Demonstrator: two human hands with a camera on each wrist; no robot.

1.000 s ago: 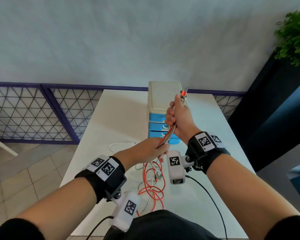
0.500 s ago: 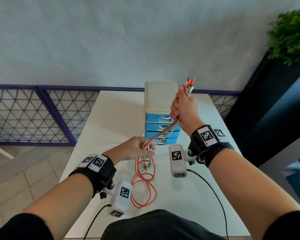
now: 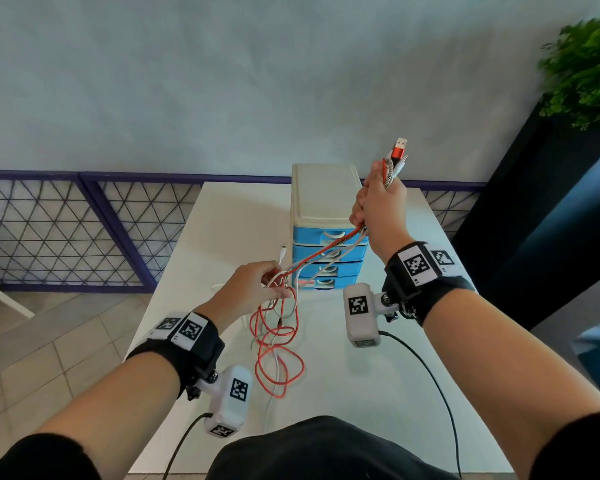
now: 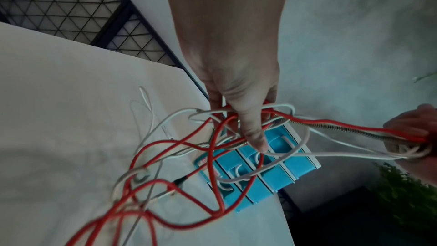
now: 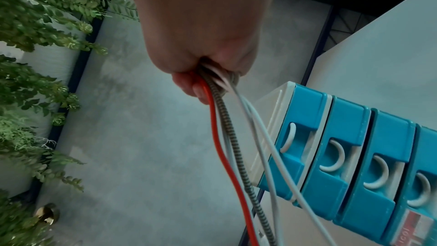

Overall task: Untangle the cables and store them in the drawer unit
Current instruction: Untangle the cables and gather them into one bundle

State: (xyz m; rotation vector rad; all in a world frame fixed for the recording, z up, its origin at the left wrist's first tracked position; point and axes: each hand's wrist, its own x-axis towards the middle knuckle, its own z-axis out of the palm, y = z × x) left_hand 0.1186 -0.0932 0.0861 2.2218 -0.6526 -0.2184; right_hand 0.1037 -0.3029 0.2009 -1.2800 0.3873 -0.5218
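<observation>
A tangle of red, white and braided grey cables (image 3: 278, 344) hangs from both hands down to the white table (image 3: 361, 393). My right hand (image 3: 378, 202) is raised beside the drawer unit and grips the cable ends in a fist; a red USB plug (image 3: 399, 148) sticks out above it. From that fist (image 5: 201, 44) the strands (image 5: 216, 137) run taut to my left hand (image 3: 257, 285), whose fingers (image 4: 254, 137) curl among the cables (image 4: 212, 156). The drawer unit (image 3: 321, 199) has a cream top and several blue drawers (image 5: 350, 156), all closed.
A purple mesh railing (image 3: 66, 230) runs behind the table's far edge. A green plant (image 3: 586, 71) on a dark planter (image 3: 534, 220) stands to the right. A loose white cable (image 4: 147, 104) lies on the table left of the unit.
My right hand has risen up and to the right with the cable ends. My left hand has slid left along the strands, stretching them between the hands.
</observation>
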